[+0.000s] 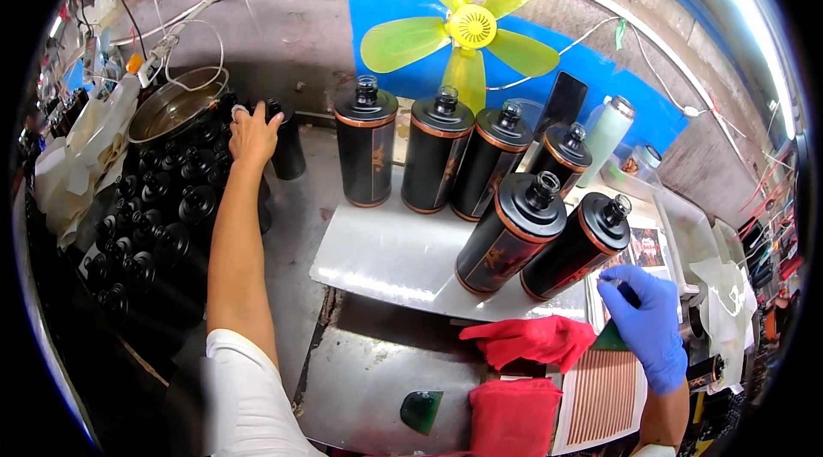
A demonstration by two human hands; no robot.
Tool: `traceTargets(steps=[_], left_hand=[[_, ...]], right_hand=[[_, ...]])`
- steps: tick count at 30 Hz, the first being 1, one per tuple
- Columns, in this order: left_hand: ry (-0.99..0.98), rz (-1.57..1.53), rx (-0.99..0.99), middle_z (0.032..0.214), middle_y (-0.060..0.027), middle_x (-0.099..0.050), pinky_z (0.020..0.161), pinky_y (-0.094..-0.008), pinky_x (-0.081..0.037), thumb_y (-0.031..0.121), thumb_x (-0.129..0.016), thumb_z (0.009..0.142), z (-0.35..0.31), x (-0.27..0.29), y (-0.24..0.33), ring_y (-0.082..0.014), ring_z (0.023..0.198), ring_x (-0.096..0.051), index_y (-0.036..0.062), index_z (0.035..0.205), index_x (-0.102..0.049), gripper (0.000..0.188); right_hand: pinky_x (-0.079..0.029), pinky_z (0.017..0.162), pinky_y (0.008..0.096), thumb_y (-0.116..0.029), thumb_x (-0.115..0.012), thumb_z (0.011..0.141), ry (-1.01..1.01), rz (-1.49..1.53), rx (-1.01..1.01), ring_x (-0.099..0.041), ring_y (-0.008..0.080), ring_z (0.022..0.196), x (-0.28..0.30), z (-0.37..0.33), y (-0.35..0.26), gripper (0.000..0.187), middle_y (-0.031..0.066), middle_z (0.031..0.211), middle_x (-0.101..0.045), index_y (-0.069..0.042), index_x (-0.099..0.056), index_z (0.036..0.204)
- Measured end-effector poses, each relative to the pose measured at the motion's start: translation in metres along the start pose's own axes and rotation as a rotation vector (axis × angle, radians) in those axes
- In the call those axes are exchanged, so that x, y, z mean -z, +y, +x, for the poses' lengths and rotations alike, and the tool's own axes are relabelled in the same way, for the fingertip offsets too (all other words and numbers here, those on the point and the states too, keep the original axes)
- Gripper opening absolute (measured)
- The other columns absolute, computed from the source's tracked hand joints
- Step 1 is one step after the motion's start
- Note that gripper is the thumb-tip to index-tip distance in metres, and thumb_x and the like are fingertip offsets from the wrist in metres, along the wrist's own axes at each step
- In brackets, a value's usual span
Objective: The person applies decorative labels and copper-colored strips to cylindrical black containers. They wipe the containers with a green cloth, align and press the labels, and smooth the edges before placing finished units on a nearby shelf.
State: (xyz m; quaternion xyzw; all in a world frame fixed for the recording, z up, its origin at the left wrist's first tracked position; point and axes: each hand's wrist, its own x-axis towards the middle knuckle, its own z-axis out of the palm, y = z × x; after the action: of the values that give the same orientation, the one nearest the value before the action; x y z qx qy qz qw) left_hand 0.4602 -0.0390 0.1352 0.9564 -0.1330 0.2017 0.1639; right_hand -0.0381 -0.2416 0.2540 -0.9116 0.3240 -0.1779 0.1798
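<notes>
My bare left hand (255,138) reaches over the far left, its fingers apart among the necks of black bottles. A plain black bottle (289,148) stands right beside its fingertips. Whether the fingers touch a bottle underneath is hidden. My right hand (649,324), in a blue glove, is closed around a green scraper (612,338), whose flat blade shows below the fingers. Close to that hand stand two black bottles with copper bands, one nearer (576,247) and one left of it (512,232). Below it lies a sheet of copper strips (600,401).
Several banded bottles (366,144) stand along the back, under a yellow-green fan (473,26). Plain black bottles (154,234) crowd the left, near a metal bowl (176,105). Red cloths (517,417) and another green scraper (421,411) lie in front. A pale green flask (606,140) stands back right.
</notes>
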Motion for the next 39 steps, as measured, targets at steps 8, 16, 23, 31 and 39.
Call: traceTargets(steps=[8,16,23,31,39], left_hand=[[0.19,-0.02,-0.11,0.112,-0.0218,-0.049,0.083,-0.0437,-0.045,0.031,-0.062,0.083,0.007,-0.033,0.004,-0.0375,0.103,-0.051,0.0127,0.133,-0.037,0.058],[0.421,-0.094,-0.149,0.1,-0.0157,-0.055,0.078,-0.0362,-0.046,0.018,-0.067,0.08,0.015,-0.044,0.01,-0.0309,0.093,-0.056,0.0062,0.106,-0.061,0.029],[0.384,-0.783,-0.712,0.083,-0.0098,-0.058,0.068,-0.0329,-0.044,0.012,-0.067,0.079,-0.049,0.072,0.128,-0.0236,0.072,-0.052,0.0107,0.109,-0.062,0.03],[0.238,-0.196,-0.956,0.085,-0.0136,-0.058,0.076,-0.0396,-0.042,0.037,-0.06,0.083,-0.069,0.082,0.199,-0.0294,0.088,-0.055,0.0097,0.102,-0.064,0.033],[0.1,-0.378,-0.91,0.082,-0.0137,-0.058,0.076,-0.0405,-0.045,0.029,-0.059,0.085,-0.057,0.074,0.197,-0.0308,0.087,-0.056,0.0098,0.098,-0.064,0.023]], right_hand=[[-0.043,0.051,0.0226,-0.008,-0.067,0.079,-0.038,0.114,-0.16,-0.053,0.0071,0.053,-0.007,-0.011,0.025,0.012,0.0054,0.059,-0.058,-0.002,-0.066,0.089],[-0.042,0.05,0.0213,-0.01,-0.068,0.078,-0.094,0.142,-0.213,-0.05,0.0053,0.052,-0.013,-0.014,0.035,0.014,0.0051,0.059,-0.06,0.0,-0.066,0.088],[-0.041,0.049,0.0209,-0.01,-0.068,0.079,-0.14,0.166,-0.241,-0.049,0.0045,0.052,-0.021,-0.015,0.037,0.014,0.0054,0.059,-0.06,0.001,-0.066,0.088],[-0.04,0.048,0.02,-0.009,-0.068,0.079,-0.163,0.223,-0.165,-0.049,0.0041,0.051,-0.02,-0.025,0.028,0.012,0.0034,0.059,-0.059,0.0,-0.067,0.087],[-0.042,0.05,0.0192,-0.007,-0.067,0.078,-0.102,0.311,-0.346,-0.051,0.0035,0.053,-0.007,-0.054,0.061,0.01,0.0016,0.058,-0.059,0.002,-0.067,0.083]])
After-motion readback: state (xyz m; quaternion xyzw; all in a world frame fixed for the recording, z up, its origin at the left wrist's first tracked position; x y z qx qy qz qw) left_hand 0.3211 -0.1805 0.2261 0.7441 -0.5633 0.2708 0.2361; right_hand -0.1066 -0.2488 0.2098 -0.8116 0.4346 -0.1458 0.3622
